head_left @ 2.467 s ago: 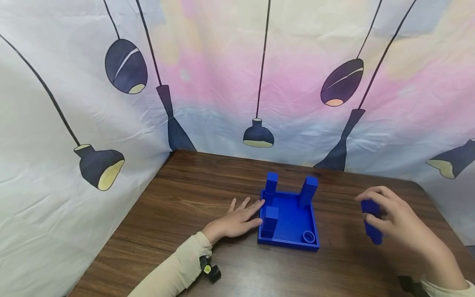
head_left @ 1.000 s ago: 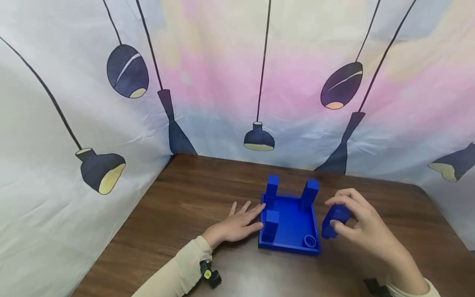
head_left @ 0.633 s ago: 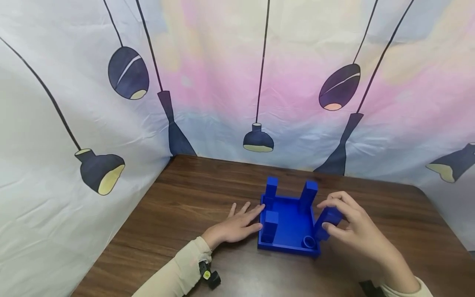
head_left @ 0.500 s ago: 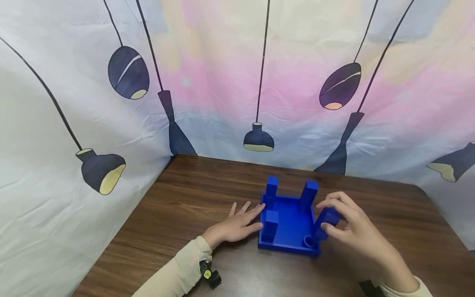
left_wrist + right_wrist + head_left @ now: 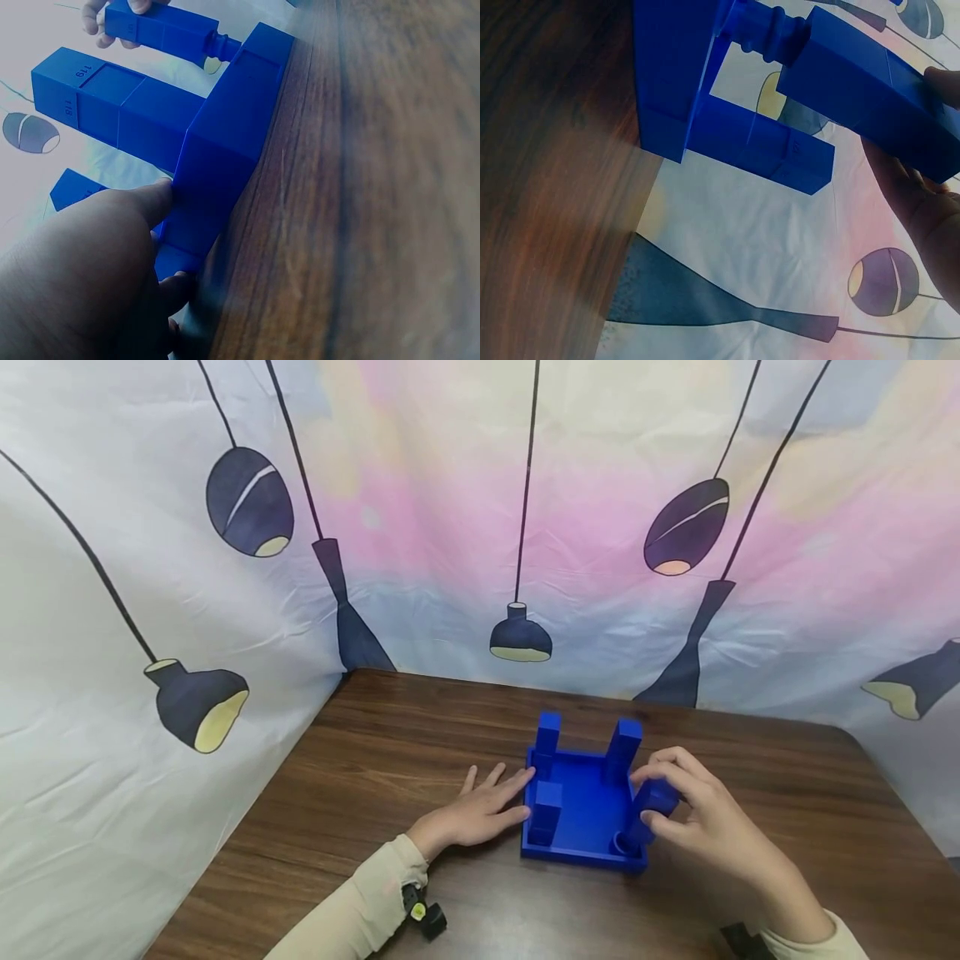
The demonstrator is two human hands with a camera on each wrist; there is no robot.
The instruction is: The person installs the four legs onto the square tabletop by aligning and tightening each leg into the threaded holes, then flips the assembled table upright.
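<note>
A blue tray-like tabletop (image 5: 588, 810) with a raised rim lies on the wooden table. Square blue legs (image 5: 548, 735) stand upright at three corners. At the near right corner is a round socket (image 5: 622, 843). My right hand (image 5: 716, 818) pinches another blue table leg (image 5: 654, 802) between thumb and fingers. This leg tilts, its lower end at the socket; its threaded peg (image 5: 769, 30) shows in the right wrist view. Whether the peg is inside the socket, I cannot tell. My left hand (image 5: 476, 814) lies with fingers spread, thumb and fingertips against the tabletop's left side.
The wooden table (image 5: 360, 777) stretches around the blue tabletop on all sides. Behind it hangs a cloth backdrop (image 5: 450, 527) printed with lamps. A small black camera (image 5: 427, 914) is strapped at the left wrist.
My right hand has carried the leg leftward from the table's right side to the socket corner, its last shift small. The left hand has stayed in place.
</note>
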